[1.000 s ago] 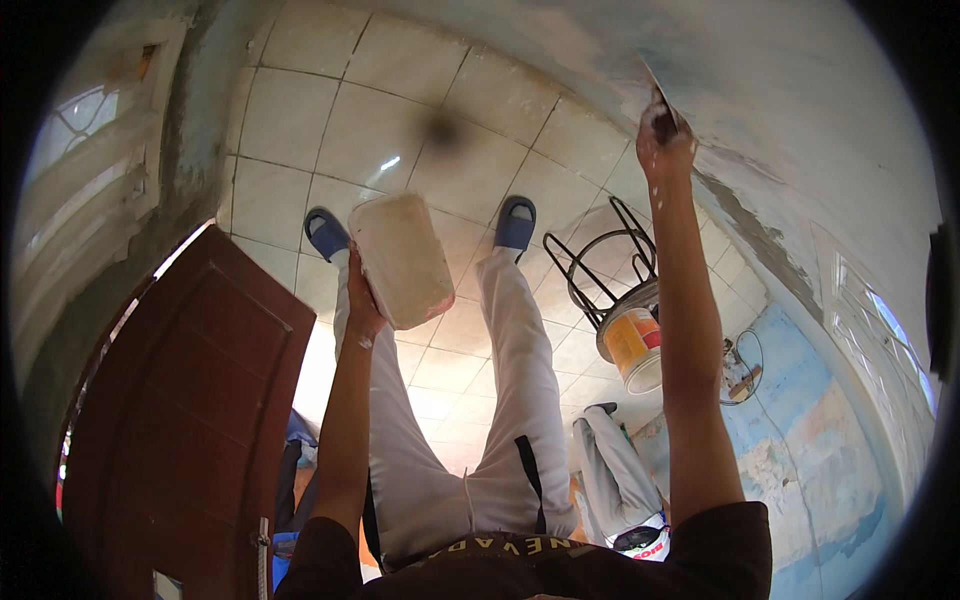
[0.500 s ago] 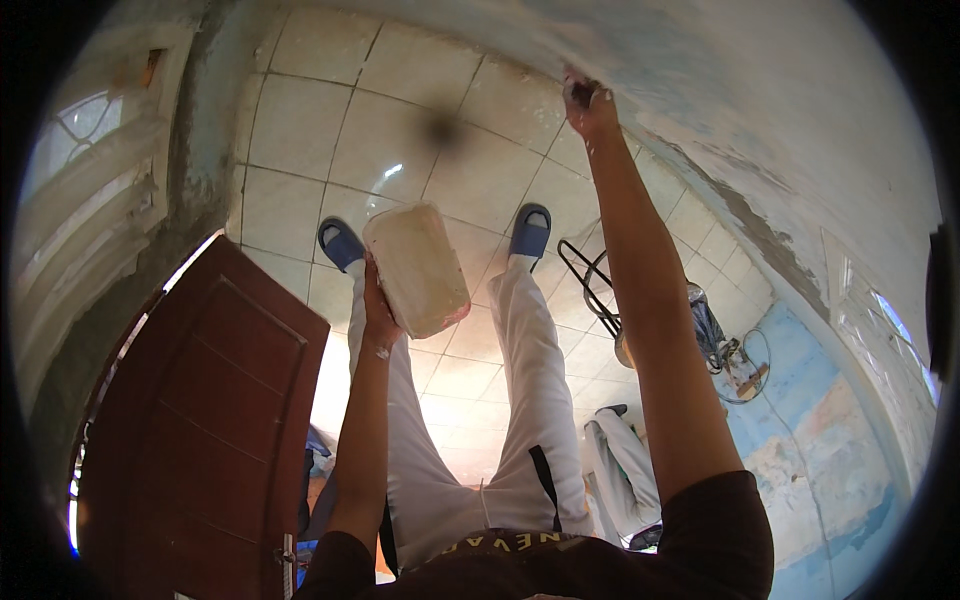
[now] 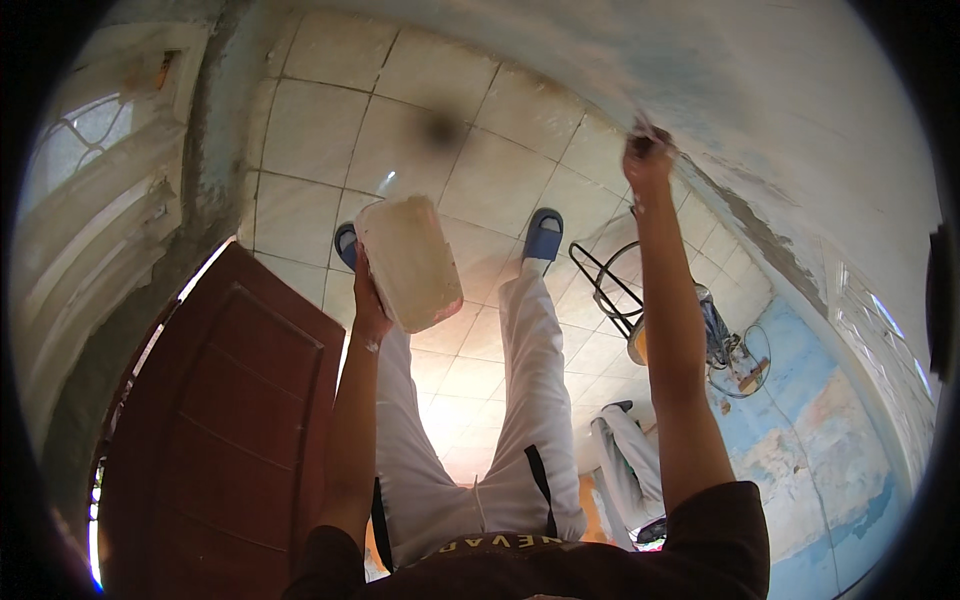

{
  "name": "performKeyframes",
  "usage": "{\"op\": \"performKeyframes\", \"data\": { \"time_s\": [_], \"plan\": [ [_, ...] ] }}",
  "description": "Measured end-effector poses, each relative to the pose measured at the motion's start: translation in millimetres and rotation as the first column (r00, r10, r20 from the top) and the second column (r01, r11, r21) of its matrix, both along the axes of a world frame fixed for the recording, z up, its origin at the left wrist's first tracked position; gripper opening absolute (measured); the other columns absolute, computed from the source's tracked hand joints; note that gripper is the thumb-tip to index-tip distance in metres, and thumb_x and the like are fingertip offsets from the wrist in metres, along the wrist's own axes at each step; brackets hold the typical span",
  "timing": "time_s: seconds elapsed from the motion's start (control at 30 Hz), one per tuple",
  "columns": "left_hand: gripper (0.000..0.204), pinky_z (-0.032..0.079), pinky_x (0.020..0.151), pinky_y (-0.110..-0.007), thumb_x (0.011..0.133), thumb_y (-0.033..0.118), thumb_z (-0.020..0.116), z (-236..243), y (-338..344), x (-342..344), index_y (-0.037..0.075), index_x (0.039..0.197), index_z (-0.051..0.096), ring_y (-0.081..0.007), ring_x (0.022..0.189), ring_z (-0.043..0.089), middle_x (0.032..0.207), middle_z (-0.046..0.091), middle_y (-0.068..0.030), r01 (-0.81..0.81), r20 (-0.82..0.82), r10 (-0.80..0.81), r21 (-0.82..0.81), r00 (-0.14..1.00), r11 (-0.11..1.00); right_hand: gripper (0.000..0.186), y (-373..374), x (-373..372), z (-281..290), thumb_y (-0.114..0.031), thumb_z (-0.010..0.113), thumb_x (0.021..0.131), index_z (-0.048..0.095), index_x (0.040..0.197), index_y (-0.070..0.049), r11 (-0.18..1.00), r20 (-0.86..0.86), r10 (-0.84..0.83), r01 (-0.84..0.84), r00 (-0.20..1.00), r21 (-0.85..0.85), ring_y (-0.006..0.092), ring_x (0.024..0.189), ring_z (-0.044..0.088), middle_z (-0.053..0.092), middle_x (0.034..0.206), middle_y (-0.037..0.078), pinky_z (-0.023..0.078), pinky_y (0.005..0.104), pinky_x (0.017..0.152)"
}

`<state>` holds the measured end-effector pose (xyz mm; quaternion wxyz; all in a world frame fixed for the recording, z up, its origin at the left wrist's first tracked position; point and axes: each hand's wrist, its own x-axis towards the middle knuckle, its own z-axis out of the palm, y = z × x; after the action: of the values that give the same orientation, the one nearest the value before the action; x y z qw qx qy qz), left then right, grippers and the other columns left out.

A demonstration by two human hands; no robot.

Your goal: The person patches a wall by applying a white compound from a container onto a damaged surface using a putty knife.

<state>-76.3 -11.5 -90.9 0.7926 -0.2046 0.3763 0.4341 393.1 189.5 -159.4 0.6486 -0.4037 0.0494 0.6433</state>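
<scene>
A pale rectangular plastic tub [image 3: 408, 265] with rounded corners and pinkish smears near its lower corner is held in front of my legs. My left hand [image 3: 371, 312] grips its left side, the fingers partly hidden behind it. Out to the far right, my right hand [image 3: 648, 165] is closed close to the patchy white and blue wall [image 3: 800, 130]. A thin pale edge shows above its fingers, but motion blurs it and I cannot make out the kind of tool. White smudges mark that hand and wrist.
A brown panelled door [image 3: 220, 410] stands at the left, below a louvred window [image 3: 95, 160]. Black metal tubing of a stool or chair [image 3: 608, 295] is at the right. A coiled cable [image 3: 760, 365] lies by the blue wall. Beyond my legs is a tiled floor [image 3: 400, 130].
My right hand has swept right and toward me along the wall. The tub has shifted slightly left with my left hand still on it.
</scene>
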Motion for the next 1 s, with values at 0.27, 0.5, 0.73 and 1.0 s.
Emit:
{"op": "performKeyframes", "data": {
  "time_s": [0.27, 0.5, 0.73, 1.0],
  "plan": [
    [0.062, 0.046, 0.103, -0.044, 0.100, 0.056, 0.034, -16.2, -1.5, -7.4, 0.012, 0.143, 0.038, -0.0265, 0.124, 0.053, 0.138, 0.050, -0.0104, 0.006, -0.018, -0.006, -0.013, 1.000, 1.000, 0.024, 85.1, -59.7, -87.0, -0.017, 0.039, 0.095, 0.056, 0.089, -0.003, 0.944, -0.103, -0.249, 0.217, 0.963, -0.250, 0.0194, 0.070, 0.058, 0.058, 0.078, 0.008, 0.050, 0.0246, 0.058],
    [0.061, 0.047, 0.102, -0.044, 0.100, 0.056, 0.033, -16.6, -13.8, 26.0, 0.013, 0.142, 0.040, -0.0257, 0.122, 0.054, 0.136, 0.051, -0.0097, 0.023, -0.098, -0.025, -0.016, 0.995, 1.000, 0.027, 32.3, 42.7, -5.3, -0.017, 0.043, 0.092, 0.060, 0.098, 0.004, 0.975, 0.051, -0.217, 0.219, 0.975, -0.037, 0.0216, 0.069, 0.061, 0.063, 0.083, 0.012, 0.056, 0.0285, 0.060],
    [0.059, 0.047, 0.101, -0.043, 0.100, 0.055, 0.033, -9.7, 2.4, 82.5, 0.014, 0.141, 0.041, -0.0243, 0.120, 0.055, 0.134, 0.053, -0.0091, 0.022, -0.014, -0.022, 0.030, 1.000, 0.999, 0.019, -35.9, 64.5, -24.0, -0.018, 0.042, 0.095, 0.055, 0.090, -0.006, 0.928, 0.242, -0.312, 0.349, 0.919, -0.128, 0.0188, 0.069, 0.061, 0.062, 0.083, 0.008, 0.054, 0.0249, 0.060],
    [0.061, 0.048, 0.101, -0.043, 0.100, 0.056, 0.033, 2.2, 1.8, 103.3, 0.012, 0.142, 0.040, -0.0247, 0.121, 0.055, 0.135, 0.053, -0.0108, 0.063, -0.122, -0.052, 0.087, 0.991, 0.994, 0.022, 49.9, -29.0, -96.8, -0.011, 0.041, 0.097, 0.057, 0.086, -0.003, 0.989, -0.072, -0.032, 0.021, 0.997, -0.145, 0.0228, 0.068, 0.059, 0.059, 0.078, 0.007, 0.056, 0.0330, 0.062]
  ]
}}
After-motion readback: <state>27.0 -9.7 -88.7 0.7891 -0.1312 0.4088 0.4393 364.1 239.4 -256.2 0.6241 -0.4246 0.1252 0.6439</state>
